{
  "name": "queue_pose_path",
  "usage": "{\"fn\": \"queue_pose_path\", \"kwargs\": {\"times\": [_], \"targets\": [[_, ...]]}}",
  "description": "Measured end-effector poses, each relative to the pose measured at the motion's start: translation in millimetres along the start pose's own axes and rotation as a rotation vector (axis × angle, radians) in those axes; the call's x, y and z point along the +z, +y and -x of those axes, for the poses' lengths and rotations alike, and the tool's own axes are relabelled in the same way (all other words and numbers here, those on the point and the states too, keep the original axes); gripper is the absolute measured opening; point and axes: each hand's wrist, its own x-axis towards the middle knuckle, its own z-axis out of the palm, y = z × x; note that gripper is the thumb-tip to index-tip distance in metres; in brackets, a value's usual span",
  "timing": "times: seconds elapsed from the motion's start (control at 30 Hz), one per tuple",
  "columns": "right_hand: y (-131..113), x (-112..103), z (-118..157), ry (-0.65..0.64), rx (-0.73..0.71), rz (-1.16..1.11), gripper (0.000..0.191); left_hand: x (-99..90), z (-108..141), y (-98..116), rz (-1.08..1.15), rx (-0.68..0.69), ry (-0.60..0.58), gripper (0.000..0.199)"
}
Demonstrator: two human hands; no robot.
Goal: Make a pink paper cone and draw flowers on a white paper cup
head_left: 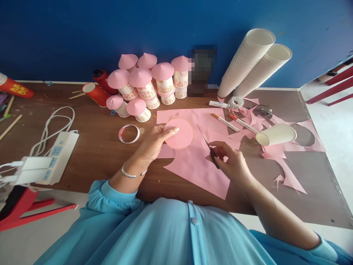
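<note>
My left hand (158,139) pinches a pink paper circle (180,136) at its left edge, thumb on top. A thin orange line runs round the circle's rim. In my right hand (230,160) is a pair of scissors (211,151) with dark handles; the blades point up and left, a little apart from the circle. Beneath both lies a pink paper sheet (201,175) with a curved cut-out on its left side. Behind it another pink sheet (171,116) lies on the table.
Decorated paper cups with pink cone roofs (140,79) stand at the back, near stacked white cups (246,60). Markers (226,123), a loose cup (277,135) and paper scraps (293,176) lie right. A tape ring (129,133) and power strip (62,156) are left.
</note>
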Motion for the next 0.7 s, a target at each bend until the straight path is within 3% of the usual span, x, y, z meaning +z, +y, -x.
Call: {"fn": "queue_pose_path", "kwargs": {"times": [0.13,0.23,0.4,0.57,0.7], "targets": [[11,-9,5,0.128,-0.253,0.516,0.017,-4.2,-1,-7,-0.035,0.038,0.054,0.029],[12,-17,11,0.136,-0.323,0.625,0.013,-7.9,-2,-11,-0.065,0.049,0.083,0.028],[6,-21,20,0.063,-0.115,0.356,0.021,-8.2,-4,-15,-0.002,0.055,0.1,0.028],[-4,-6,22,-0.086,0.171,-0.108,0.034,-1.0,-3,-13,0.09,0.033,0.09,0.028],[-7,7,22,-0.08,0.215,-0.268,0.036,1.9,-2,-11,0.08,0.048,0.116,0.031]]}}
